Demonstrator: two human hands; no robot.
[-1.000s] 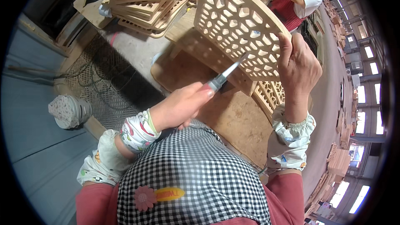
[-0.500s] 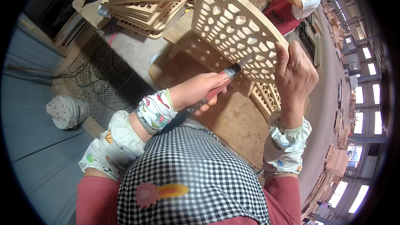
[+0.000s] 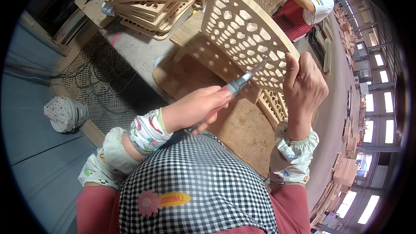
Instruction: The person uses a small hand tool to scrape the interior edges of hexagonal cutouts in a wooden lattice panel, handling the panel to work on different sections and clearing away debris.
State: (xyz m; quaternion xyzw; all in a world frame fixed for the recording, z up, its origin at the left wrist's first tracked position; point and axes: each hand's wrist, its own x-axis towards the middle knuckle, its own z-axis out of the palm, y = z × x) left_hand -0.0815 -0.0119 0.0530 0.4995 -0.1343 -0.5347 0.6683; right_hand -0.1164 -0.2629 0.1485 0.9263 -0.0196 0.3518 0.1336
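My left hand [image 3: 197, 107] is closed round a red-and-grey handheld tool [image 3: 234, 86] with a long, slim metal blade. The blade points up and to the right, its tip at the holes of a perforated wooden panel [image 3: 250, 4]. This curved panel stands tilted, its face with many irregular openings toward me. At its right corner my right hand [image 3: 307, 80] grips the edge, thumb on the near side and fingers curled behind. Below the panel is a wooden support board [image 3: 208, 54]. I cannot tell whether the blade touches the wood.
Similar perforated panels [image 3: 151, 6] lie stacked at the back left, and another panel [image 3: 274, 103] lies under the right side of mine. A co-worker in a red apron [image 3: 297, 17] handles a panel at the far right. A covered bucket [image 3: 67, 115] stands at the left.
My left hand has drawn back down and to the left with the tool, showing more of the blade. My right hand keeps its grip on the panel, which looks nearly unmoved.
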